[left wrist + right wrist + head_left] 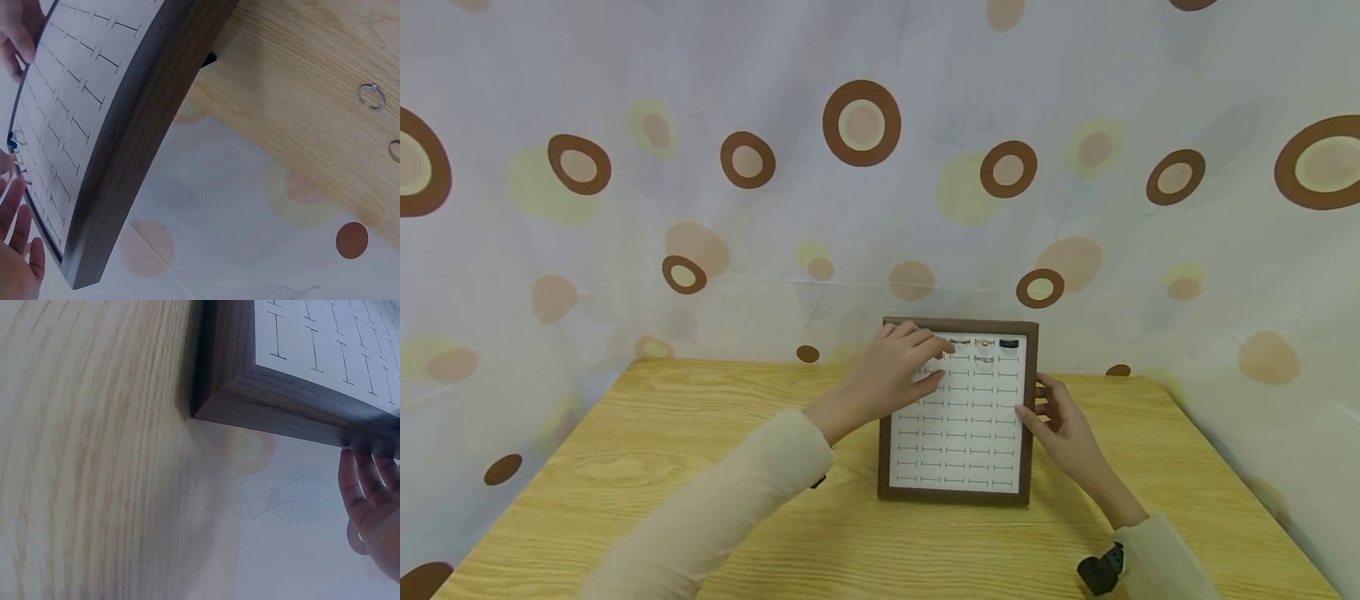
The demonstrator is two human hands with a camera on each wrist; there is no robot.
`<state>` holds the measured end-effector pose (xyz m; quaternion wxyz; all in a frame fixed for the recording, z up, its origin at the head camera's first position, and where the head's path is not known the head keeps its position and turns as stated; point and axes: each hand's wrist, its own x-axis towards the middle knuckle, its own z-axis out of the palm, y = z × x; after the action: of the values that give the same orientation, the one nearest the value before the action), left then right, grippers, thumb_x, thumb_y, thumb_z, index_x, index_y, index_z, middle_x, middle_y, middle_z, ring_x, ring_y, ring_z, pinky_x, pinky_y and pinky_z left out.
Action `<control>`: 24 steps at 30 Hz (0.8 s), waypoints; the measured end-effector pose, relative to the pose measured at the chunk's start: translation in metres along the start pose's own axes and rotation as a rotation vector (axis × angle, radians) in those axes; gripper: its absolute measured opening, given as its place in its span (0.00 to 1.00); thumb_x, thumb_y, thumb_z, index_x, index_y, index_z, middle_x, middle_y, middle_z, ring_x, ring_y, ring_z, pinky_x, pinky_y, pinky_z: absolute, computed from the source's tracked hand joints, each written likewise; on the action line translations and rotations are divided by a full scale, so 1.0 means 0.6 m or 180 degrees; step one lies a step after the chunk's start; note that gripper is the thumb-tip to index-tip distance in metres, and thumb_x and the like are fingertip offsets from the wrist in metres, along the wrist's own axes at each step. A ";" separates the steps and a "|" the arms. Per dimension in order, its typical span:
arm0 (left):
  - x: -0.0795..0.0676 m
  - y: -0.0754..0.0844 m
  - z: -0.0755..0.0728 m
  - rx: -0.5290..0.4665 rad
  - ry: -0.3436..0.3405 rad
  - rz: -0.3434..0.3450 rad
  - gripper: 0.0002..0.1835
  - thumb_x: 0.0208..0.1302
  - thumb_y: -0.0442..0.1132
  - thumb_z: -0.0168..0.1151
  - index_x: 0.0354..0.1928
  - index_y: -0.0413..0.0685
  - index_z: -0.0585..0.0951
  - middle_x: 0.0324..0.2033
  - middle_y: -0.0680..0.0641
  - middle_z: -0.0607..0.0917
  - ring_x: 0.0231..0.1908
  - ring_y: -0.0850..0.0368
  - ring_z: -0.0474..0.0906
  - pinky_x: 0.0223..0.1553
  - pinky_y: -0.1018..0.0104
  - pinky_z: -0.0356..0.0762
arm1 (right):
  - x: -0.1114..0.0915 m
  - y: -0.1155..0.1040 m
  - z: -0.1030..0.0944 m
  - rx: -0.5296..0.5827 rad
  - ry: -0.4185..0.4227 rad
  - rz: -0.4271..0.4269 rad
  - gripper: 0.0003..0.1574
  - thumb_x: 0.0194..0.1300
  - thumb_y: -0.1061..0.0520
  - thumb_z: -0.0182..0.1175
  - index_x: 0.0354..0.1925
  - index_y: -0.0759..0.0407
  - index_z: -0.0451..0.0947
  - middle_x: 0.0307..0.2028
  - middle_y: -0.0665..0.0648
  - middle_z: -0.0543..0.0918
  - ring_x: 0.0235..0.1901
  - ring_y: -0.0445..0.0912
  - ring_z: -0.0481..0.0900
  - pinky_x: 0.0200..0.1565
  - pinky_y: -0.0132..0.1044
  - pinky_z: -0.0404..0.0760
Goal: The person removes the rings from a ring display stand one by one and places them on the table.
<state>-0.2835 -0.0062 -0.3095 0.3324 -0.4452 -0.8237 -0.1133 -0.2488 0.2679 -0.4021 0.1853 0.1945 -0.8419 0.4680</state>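
A brown-framed ring display board (955, 433) stands leaning on the table, its white face lined with rows of short slots. Near the top right sit several rings, among them a gold ring (983, 342), a dark blue ring (1009, 343) and a silver-looking ring (983, 359). My left hand (895, 371) reaches over the upper left of the board. Its fingertips are by the top-row rings, thumb and index apart, and I see no ring between them. My right hand (1063, 425) grips the frame's right side, thumb on the front, fingers (369, 481) against the outer edge.
On the wooden table (662, 483), the left wrist view shows a silver ring with a stone (372, 97) and part of another ring (395, 150). A patterned cloth (775, 217) hangs behind the table. A black device (1101, 571) is at the right wrist.
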 end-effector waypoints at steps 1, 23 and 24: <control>0.004 0.001 0.002 0.0010 0.0013 -0.0006 0.13 0.58 0.44 0.61 0.45 0.55 0.79 0.40 0.58 0.82 0.40 0.60 0.73 0.43 0.66 0.67 | 0.000 0.000 0.000 0.0003 0.0000 -0.0001 0.32 0.64 0.61 0.53 0.64 0.63 0.55 0.46 0.61 0.73 0.40 0.36 0.76 0.37 0.25 0.77; 0.057 -0.011 0.023 0.0370 -0.0025 0.0126 0.14 0.60 0.41 0.59 0.49 0.55 0.77 0.43 0.57 0.82 0.46 0.59 0.73 0.48 0.65 0.68 | 0.001 -0.003 0.002 -0.0012 -0.0007 0.0022 0.33 0.65 0.59 0.53 0.65 0.64 0.54 0.47 0.62 0.73 0.40 0.39 0.75 0.37 0.25 0.77; 0.057 -0.011 0.023 0.0375 -0.0042 0.0138 0.14 0.60 0.41 0.58 0.49 0.56 0.77 0.43 0.57 0.82 0.46 0.59 0.73 0.49 0.64 0.68 | 0.001 -0.003 0.002 -0.0006 -0.0008 0.0028 0.33 0.65 0.59 0.53 0.65 0.65 0.54 0.47 0.62 0.73 0.40 0.39 0.75 0.37 0.25 0.77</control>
<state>-0.3080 0.0193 -0.2970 0.3550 -0.4433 -0.8213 -0.0545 -0.2485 0.2661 -0.4010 0.1823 0.1912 -0.8434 0.4678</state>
